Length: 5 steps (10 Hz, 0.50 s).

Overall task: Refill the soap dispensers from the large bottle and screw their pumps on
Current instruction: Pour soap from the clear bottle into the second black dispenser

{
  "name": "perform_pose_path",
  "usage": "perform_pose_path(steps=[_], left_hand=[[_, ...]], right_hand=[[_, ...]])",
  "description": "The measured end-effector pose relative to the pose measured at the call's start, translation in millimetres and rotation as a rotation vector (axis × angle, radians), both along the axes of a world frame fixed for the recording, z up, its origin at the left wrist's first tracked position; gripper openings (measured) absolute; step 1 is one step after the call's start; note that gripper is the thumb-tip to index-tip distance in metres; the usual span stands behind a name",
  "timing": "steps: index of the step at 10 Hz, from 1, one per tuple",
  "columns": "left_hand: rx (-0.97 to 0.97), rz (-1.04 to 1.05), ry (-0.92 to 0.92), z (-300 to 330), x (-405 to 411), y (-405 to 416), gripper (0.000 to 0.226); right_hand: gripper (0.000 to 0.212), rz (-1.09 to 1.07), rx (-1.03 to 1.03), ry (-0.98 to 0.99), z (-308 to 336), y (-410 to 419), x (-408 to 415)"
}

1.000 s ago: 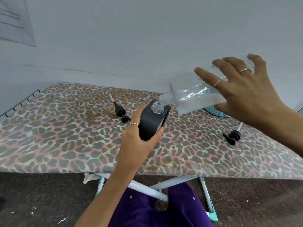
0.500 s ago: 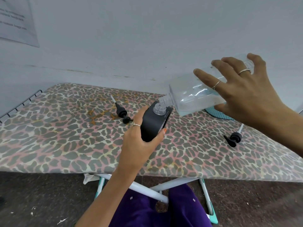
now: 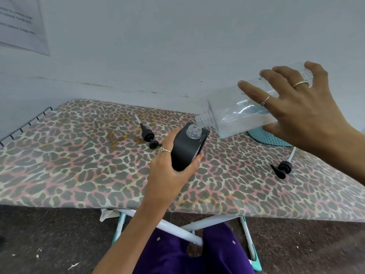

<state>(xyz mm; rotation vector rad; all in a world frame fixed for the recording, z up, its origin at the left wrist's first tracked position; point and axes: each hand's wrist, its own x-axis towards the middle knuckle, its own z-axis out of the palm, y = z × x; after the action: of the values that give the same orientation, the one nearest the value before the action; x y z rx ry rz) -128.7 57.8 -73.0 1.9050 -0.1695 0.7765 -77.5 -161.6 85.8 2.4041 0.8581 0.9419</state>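
My left hand grips a black soap dispenser with a clear threaded neck, held a little tilted above the leopard-print board. In my right hand is a large clear bottle, tipped almost flat, its open mouth just over the dispenser's neck. Pale liquid lies along the bottle's lower side. One black pump with a white tube lies on the board behind my left hand. A second black pump lies to the right, under my right forearm.
A teal woven mat lies on the board behind the clear bottle. A wire rack edges the board's far left end. A pale wall runs close behind the board. The board's white legs and dark floor lie below.
The clear bottle's mouth has tipped a little lower, closer over the dispenser's neck. Both hands keep their holds and stay nearly in place.
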Motion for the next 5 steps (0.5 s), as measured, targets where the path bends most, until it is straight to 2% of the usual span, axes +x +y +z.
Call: perform_pose_path(steps=[5], left_hand=[[-0.012,-0.016,-0.013,-1.5,0.8,0.0,0.071]], right_hand=[[0.101,0.014,-0.001,-0.025,7.3,0.2,-1.1]])
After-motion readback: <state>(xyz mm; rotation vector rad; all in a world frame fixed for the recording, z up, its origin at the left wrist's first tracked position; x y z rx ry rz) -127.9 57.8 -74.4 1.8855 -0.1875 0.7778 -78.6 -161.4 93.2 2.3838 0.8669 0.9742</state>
